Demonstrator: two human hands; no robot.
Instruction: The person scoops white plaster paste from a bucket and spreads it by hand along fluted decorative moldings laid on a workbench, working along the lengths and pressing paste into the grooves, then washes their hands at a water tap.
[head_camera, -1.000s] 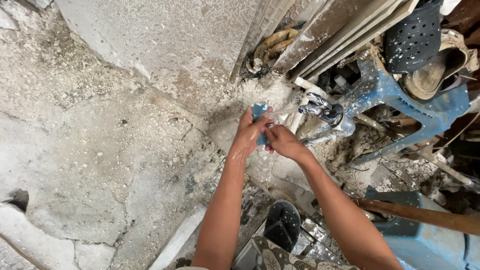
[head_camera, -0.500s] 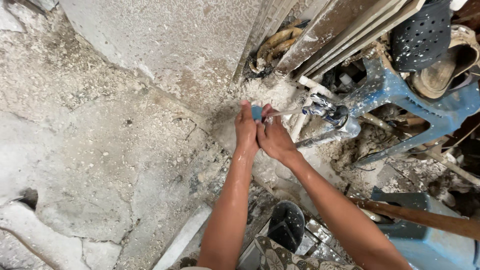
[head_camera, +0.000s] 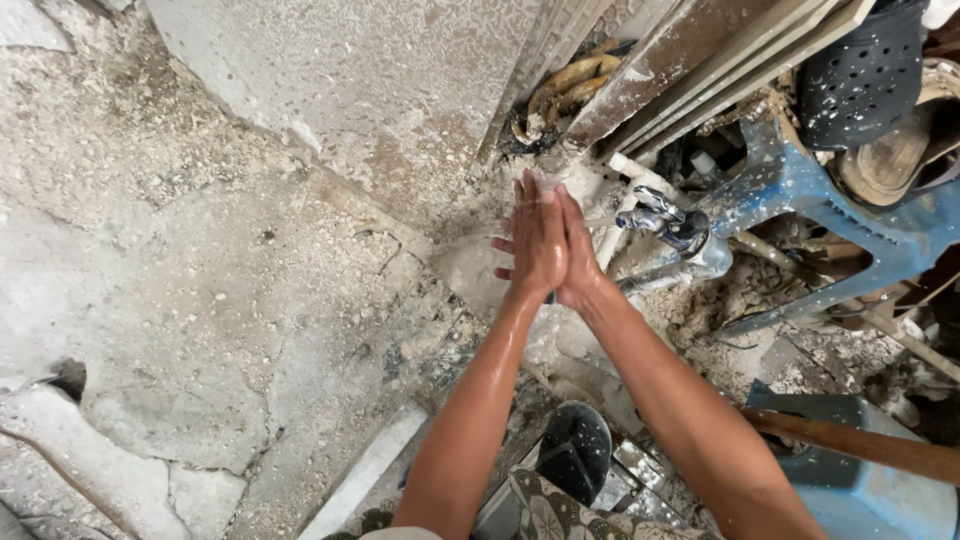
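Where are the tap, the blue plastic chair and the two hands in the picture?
tap (head_camera: 668, 222): head view, on its metal body beside the white pipe.
blue chair (head_camera: 800, 185): head view, on its dusty leg.
left hand (head_camera: 532, 240): head view, on its back.
right hand (head_camera: 577, 250): head view, on its back, pressed against the left.

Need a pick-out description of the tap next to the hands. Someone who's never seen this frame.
Start at the blue plastic chair frame in the upper right. Just left of its leg, white pipes run toward the pressed-together left hand and right hand. The tap sits there: the only shiny metal piece amid dusty rubble.
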